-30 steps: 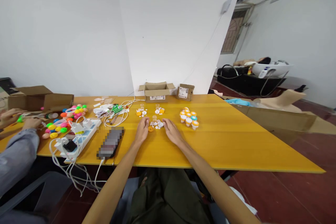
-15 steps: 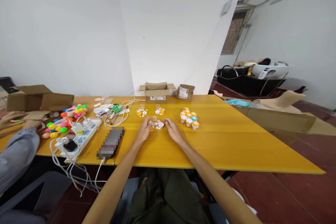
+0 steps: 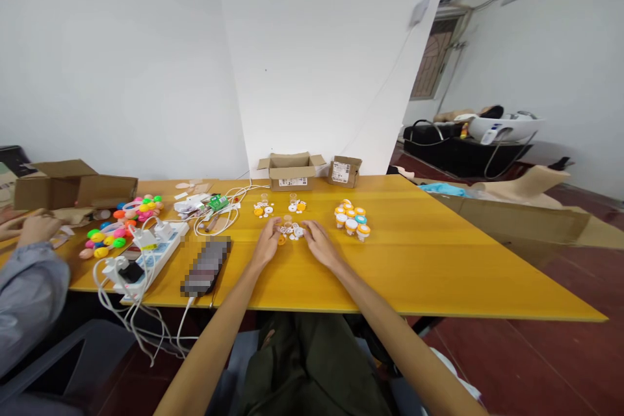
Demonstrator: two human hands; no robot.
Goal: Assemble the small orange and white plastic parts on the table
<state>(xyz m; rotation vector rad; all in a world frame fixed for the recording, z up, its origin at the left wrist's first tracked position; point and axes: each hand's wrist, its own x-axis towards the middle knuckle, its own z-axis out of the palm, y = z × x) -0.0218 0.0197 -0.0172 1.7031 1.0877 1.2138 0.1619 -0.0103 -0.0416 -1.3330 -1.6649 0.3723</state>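
My left hand (image 3: 268, 241) and my right hand (image 3: 318, 244) rest on the yellow table (image 3: 424, 273), one on each side of a small pile of white gear-like parts (image 3: 294, 232). Both have their fingers apart and hold nothing. A small clear cup (image 3: 287, 220) stands behind the pile, and an orange piece (image 3: 281, 240) lies by my left fingers. Farther back are two similar piles, one with an orange part (image 3: 258, 211) and one with another orange part (image 3: 301, 207). Right of my right hand stands a cluster of small white jars with orange and teal tops (image 3: 351, 219).
An open cardboard box (image 3: 291, 177) and a smaller box (image 3: 344, 172) stand by the wall. Left lie a phone (image 3: 207, 266), a power strip (image 3: 166, 247) with tangled cables, a green circuit board (image 3: 218, 202) and colourful balls (image 3: 104, 239). A co-worker's hand (image 3: 39, 229) is far left.
My right hand has shifted very slightly towards the pile; my left hand stays put. At the far left, the co-worker's hands have moved closer together.
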